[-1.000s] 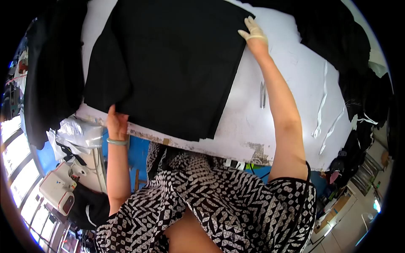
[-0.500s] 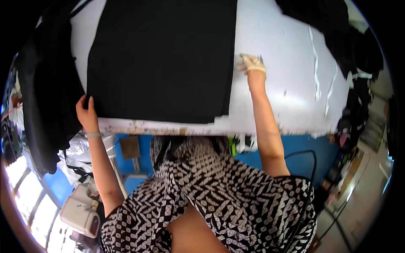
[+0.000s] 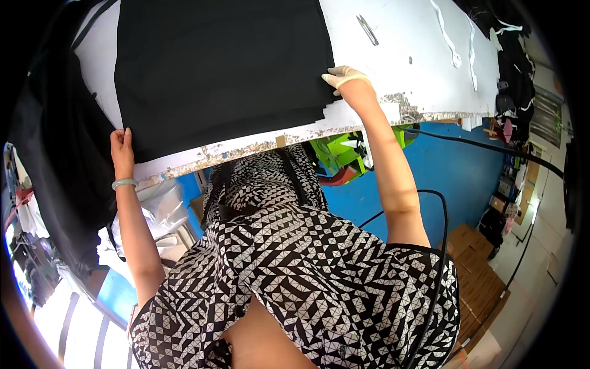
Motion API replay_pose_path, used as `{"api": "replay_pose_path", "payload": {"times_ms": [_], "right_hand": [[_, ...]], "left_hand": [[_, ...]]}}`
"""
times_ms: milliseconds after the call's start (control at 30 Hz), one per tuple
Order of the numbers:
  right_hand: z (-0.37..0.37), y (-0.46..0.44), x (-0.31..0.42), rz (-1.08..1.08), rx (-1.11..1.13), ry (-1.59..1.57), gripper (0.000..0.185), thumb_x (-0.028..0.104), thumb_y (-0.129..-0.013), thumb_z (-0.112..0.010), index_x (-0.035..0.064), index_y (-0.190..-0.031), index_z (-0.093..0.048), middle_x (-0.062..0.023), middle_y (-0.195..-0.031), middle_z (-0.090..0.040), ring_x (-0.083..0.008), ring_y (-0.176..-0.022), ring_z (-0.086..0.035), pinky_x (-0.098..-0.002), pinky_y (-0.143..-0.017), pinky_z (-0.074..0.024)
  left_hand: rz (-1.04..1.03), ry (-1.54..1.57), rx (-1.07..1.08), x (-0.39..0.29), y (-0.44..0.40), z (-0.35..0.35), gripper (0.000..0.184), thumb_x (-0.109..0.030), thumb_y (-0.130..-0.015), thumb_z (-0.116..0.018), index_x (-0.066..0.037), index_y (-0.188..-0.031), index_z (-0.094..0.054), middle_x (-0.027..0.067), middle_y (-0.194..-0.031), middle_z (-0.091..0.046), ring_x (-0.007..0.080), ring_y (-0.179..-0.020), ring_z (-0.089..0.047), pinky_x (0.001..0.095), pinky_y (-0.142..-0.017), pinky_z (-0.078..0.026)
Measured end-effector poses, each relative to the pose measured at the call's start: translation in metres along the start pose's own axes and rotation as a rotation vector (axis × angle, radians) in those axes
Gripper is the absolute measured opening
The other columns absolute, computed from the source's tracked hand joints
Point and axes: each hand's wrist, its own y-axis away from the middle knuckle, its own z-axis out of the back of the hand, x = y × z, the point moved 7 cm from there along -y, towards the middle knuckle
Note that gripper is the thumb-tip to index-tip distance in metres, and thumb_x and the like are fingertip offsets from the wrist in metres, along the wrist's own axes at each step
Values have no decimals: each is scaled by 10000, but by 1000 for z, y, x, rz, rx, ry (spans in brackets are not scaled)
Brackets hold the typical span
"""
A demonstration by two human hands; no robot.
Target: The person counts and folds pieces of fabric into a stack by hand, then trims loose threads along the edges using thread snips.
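A large piece of black fabric (image 3: 221, 67) lies flat on the white table (image 3: 405, 80). At its near left corner my left hand (image 3: 122, 147) is closed, with the fabric's edge between thumb and fingers. My right hand (image 3: 349, 80), in pale finger coverings, rests at the fabric's right edge near the front corner. Its fingers reach out over the edge, slightly apart. Beyond that hand, a pair of metal thread snips (image 3: 367, 29) lies on the table.
More black fabric (image 3: 55, 160) hangs over the table's left side. White strips (image 3: 447, 37) lie at the right. The table's front edge (image 3: 246, 144) is worn. Below are a bright green item (image 3: 335, 150) and a black cable (image 3: 491, 142); cardboard (image 3: 470, 264) lies on the floor at right.
My right hand has moved from the bare tabletop to the fabric's right edge. The snips now lie uncovered on the table. My left hand stays at the left corner; the view has turned.
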Motion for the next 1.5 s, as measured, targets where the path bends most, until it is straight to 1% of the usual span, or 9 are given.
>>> {"api": "replay_pose_path", "payload": {"times_ms": [300,433,633,900,1067,1167,1233,1333,1500], "right_hand": [[-11,-1,-13,80,24,-43,604,437,-804,-773,4,-1215,-678,-159,-1017,-739,-234,-830,-710,-343,-818,-549],[-14,2,-17,163,-75,-46,606,382,-826,-774,-40,-1243,-653,-175,-993,-729,-191,-712,-676,-305,-735,-545],[-10,16,-9,-20,-35,-164,616,388,-804,-784,-9,-1256,-653,-134,-1010,-748,-188,-720,-704,-333,-758,-567],[-10,23,-3,2,-143,71,584,397,-807,-776,25,-1245,-673,-185,-1159,-717,-278,-1080,-691,-339,-951,-521],[-19,15,-18,-8,77,-415,623,402,-776,-829,-61,-1167,-685,-52,-826,-672,-121,-605,-484,-272,-582,-442],[-16,10,-18,74,-12,-374,598,369,-769,-838,-77,-1138,-686,-92,-891,-704,-155,-711,-591,-286,-690,-498],[6,26,11,268,-101,-383,584,278,-793,-826,-83,-1209,-634,-166,-1041,-720,-243,-1018,-663,-325,-958,-487],[36,46,30,388,-240,-787,444,231,-823,-782,-59,-1144,-680,-197,-1070,-728,-239,-986,-690,-317,-896,-515],[-19,3,-32,185,-340,-213,479,337,-853,-730,-34,-1155,-700,-214,-1081,-725,-308,-1030,-693,-362,-927,-512]], "left_hand": [[-309,-430,-115,-57,17,-6,379,-301,-990,-626,23,-1175,-560,148,-973,-664,281,-912,-649,337,-874,-494],[-36,-406,-69,-60,13,0,315,-330,-1005,-588,-21,-1071,-588,156,-900,-669,344,-839,-654,435,-764,-494],[-103,-464,-74,-64,12,-9,336,-338,-1024,-547,-4,-1041,-583,211,-877,-656,392,-805,-629,438,-728,-485],[-155,-333,-129,-31,1,-17,344,-308,-1042,-510,11,-1168,-545,282,-1042,-658,468,-977,-623,483,-838,-488],[-141,-306,-82,-36,0,-20,395,-308,-1049,-489,13,-1280,-495,307,-1160,-638,486,-1086,-599,488,-900,-482],[-161,-327,-83,-35,1,-19,411,-313,-1048,-491,16,-1293,-491,303,-1156,-642,484,-1095,-597,486,-906,-481],[-163,-338,-70,-31,-3,-21,415,-314,-1045,-495,16,-1296,-494,300,-1153,-644,482,-1099,-595,487,-908,-482],[-195,-365,-2,-32,-4,-24,419,-311,-1038,-502,18,-1298,-497,305,-1150,-642,480,-1104,-595,484,-912,-485],[-142,-515,19,-42,-2,-32,410,-290,-1024,-529,21,-1289,-509,323,-1187,-623,474,-1129,-590,469,-929,-491]]}}
